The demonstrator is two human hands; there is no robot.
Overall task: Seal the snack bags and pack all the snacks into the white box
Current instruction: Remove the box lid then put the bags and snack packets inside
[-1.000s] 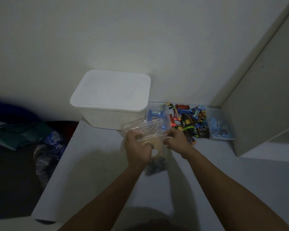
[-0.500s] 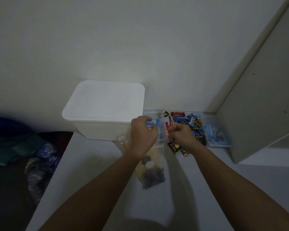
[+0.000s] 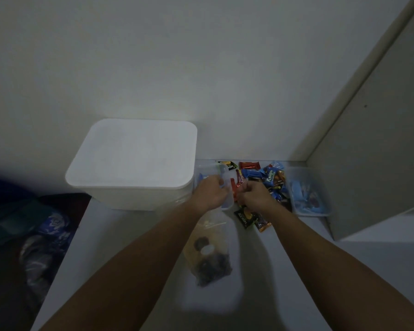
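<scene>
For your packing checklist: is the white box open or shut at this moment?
Shut. The flat white lid sits squarely on the white box, covering the whole top, so nothing can be packed in yet.

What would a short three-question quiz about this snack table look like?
1. True or false: the lid of the white box is off.
2. Which lies nearest the camera? A) clear bag of cookies B) pile of wrapped snacks C) the white box
3. Fill in: the left hand reaches to a clear ____ beside the box.

Key: 1 false, the lid is on. 2 A. 3 bag; the right hand is curled next to it, over the wrappers, and what it holds is unclear.
</scene>
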